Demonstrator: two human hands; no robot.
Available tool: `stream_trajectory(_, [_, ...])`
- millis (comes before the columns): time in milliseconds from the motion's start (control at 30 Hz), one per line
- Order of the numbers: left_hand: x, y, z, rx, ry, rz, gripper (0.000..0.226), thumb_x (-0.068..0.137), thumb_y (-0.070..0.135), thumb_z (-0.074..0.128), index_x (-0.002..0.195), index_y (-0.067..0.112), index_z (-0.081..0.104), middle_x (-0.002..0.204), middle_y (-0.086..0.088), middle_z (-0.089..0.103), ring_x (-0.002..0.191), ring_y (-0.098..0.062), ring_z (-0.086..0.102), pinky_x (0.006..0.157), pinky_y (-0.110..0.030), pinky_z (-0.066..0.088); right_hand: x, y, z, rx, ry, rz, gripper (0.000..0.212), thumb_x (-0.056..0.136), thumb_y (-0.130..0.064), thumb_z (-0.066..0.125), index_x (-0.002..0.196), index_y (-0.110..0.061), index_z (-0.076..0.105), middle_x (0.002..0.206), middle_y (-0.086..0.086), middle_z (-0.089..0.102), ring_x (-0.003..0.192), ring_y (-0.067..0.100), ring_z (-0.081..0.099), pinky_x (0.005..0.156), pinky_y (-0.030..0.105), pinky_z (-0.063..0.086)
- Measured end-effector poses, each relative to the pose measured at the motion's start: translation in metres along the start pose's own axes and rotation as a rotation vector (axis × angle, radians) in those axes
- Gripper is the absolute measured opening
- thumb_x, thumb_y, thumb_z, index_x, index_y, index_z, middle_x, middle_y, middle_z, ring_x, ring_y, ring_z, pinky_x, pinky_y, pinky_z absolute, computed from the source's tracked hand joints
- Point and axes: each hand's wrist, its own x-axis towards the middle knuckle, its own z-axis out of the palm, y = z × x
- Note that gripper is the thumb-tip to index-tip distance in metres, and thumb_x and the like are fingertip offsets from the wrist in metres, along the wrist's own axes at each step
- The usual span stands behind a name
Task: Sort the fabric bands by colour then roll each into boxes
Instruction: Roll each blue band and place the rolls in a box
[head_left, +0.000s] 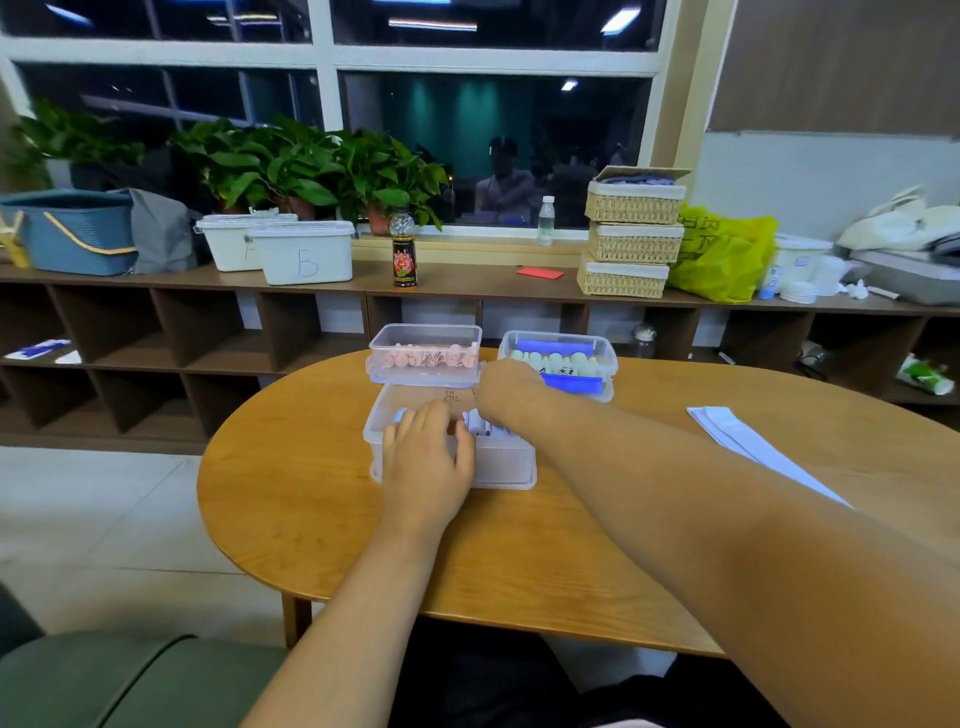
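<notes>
**Progress.** Sorting looks largely done. The far-left clear plastic box (382, 340) holds a row of pink rolled bands (431, 358). The far-right clear box with blue clips (609, 354) holds pale green rolled bands (550, 358). The near clear plastic box (506, 465) has white rolled bands (485, 426) at its right side, while its left part appears unfilled. One long white fabric band (737, 436) lies flat and unrolled on the oval wooden table (311, 493), well apart from the boxes on the right. It is judged to be the remaining item in view.

**Hands.** Both work in the near box.
- The left hand (428, 457) lies palm-down over the box, with its fingers reaching down among the white rolls. Whether it grips one cannot be told.
- The right hand (506, 387) reaches across to the far side of the box with its knuckles up. Its fingers are hidden, so its grasp is undetermined.

**Edges and room.**
- The two far boxes stand close to the table's far edge, so a push outward could tip them off.
- The near box touches or nearly touches the pink one.
- Bare wood lies to the left of the boxes and in front of them — ample room for rolling.
- The flat band runs toward the right edge, partly under the right forearm.
</notes>
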Motion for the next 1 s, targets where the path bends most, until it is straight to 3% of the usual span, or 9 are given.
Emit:
stream_trajectory(100, [0.000, 0.001, 0.000, 0.005, 0.006, 0.004, 0.011, 0.103, 0.032, 0.049, 0.095, 0.029, 0.057, 0.090, 0.015, 0.058, 0.090, -0.012, 0.052, 0.090, -0.036, 0.041, -0.002, 0.002, 0.000, 0.093, 0.093, 0.043, 0.035, 0.103, -0.011, 0.056, 0.138, -0.012, 0.059, 0.132, 0.008, 0.060, 0.124, 0.027, 0.061, 0.079, 0.038, 0.053])
stream_trajectory(167, [-0.001, 0.002, -0.002, -0.001, 0.016, 0.008, 0.010, 0.103, 0.030, 0.051, 0.096, 0.028, 0.058, 0.090, 0.014, 0.059, 0.090, -0.012, 0.052, 0.091, -0.036, 0.041, -0.007, 0.008, -0.004, 0.153, 0.164, 0.058, 0.034, 0.102, -0.009, 0.053, 0.136, -0.010, 0.060, 0.133, 0.009, 0.063, 0.122, 0.029, 0.064, 0.083, 0.039, 0.056])
stream_trajectory(233, [-0.001, 0.002, -0.002, -0.009, 0.022, 0.016, 0.009, 0.103, 0.028, 0.053, 0.096, 0.028, 0.059, 0.091, 0.014, 0.059, 0.091, -0.012, 0.053, 0.092, -0.035, 0.040, -0.016, 0.017, -0.009, 0.227, 0.200, 0.064, 0.023, 0.100, -0.007, 0.052, 0.120, -0.010, 0.064, 0.118, 0.009, 0.066, 0.109, 0.030, 0.066, 0.076, 0.038, 0.056])
stream_trajectory(300, [-0.001, 0.002, -0.001, -0.012, 0.017, 0.019, 0.011, 0.102, 0.031, 0.049, 0.096, 0.028, 0.058, 0.092, 0.014, 0.060, 0.092, -0.013, 0.054, 0.093, -0.036, 0.040, -0.025, 0.029, -0.006, 0.310, 0.244, 0.077, 0.010, 0.094, -0.004, 0.053, 0.090, -0.012, 0.057, 0.091, 0.006, 0.061, 0.089, 0.030, 0.063, 0.061, 0.032, 0.046])
stream_trajectory(367, [-0.001, 0.001, 0.000, -0.005, 0.010, 0.030, 0.013, 0.101, 0.033, 0.047, 0.096, 0.028, 0.058, 0.093, 0.014, 0.061, 0.094, -0.013, 0.055, 0.093, -0.038, 0.042, -0.036, 0.043, 0.003, 0.419, 0.286, 0.091, 0.024, 0.089, -0.001, 0.055, 0.069, -0.014, 0.048, 0.070, 0.002, 0.051, 0.075, 0.028, 0.058, 0.051, 0.028, 0.036])
stream_trajectory(533, [-0.007, 0.015, 0.001, 0.010, 0.005, 0.246, 0.009, 0.101, 0.028, 0.054, 0.101, 0.023, 0.061, 0.101, 0.009, 0.063, 0.099, -0.015, 0.057, 0.095, -0.037, 0.043, -0.075, 0.085, 0.037, 0.613, 0.393, 0.123, 0.035, 0.091, -0.014, 0.057, 0.056, -0.015, 0.057, 0.058, 0.003, 0.057, 0.065, 0.025, 0.059, 0.052, 0.031, 0.039])
stream_trajectory(733, [-0.022, 0.052, 0.025, 0.033, -0.120, 0.605, 0.004, 0.102, 0.023, 0.061, 0.104, 0.020, 0.064, 0.105, 0.006, 0.062, 0.101, -0.021, 0.059, 0.094, -0.036, 0.041, -0.111, 0.131, 0.086, 0.688, 0.439, 0.209, 0.028, 0.094, -0.027, 0.060, 0.069, -0.020, 0.070, 0.066, -0.003, 0.065, 0.067, 0.022, 0.063, 0.059, 0.033, 0.051])
stream_trajectory(867, [-0.034, 0.081, 0.045, -0.034, -0.200, 0.651, 0.008, 0.105, 0.027, 0.061, 0.106, 0.020, 0.066, 0.113, 0.006, 0.064, 0.113, -0.017, 0.060, 0.101, -0.035, 0.044, -0.136, 0.175, 0.126, 0.691, 0.317, 0.301, 0.026, 0.096, -0.019, 0.056, 0.102, -0.026, 0.080, 0.099, -0.002, 0.077, 0.090, 0.023, 0.072, 0.079, 0.040, 0.062])
stream_trajectory(1000, [-0.041, 0.116, 0.069, -0.102, -0.285, 0.638, 0.007, 0.103, 0.026, 0.064, 0.106, 0.021, 0.067, 0.115, 0.008, 0.063, 0.117, -0.016, 0.057, 0.097, -0.036, 0.046, -0.163, 0.223, 0.160, 0.651, 0.274, 0.413, 0.031, 0.099, -0.021, 0.054, 0.116, -0.035, 0.075, 0.113, -0.005, 0.075, 0.099, 0.023, 0.070, 0.081, 0.037, 0.060])
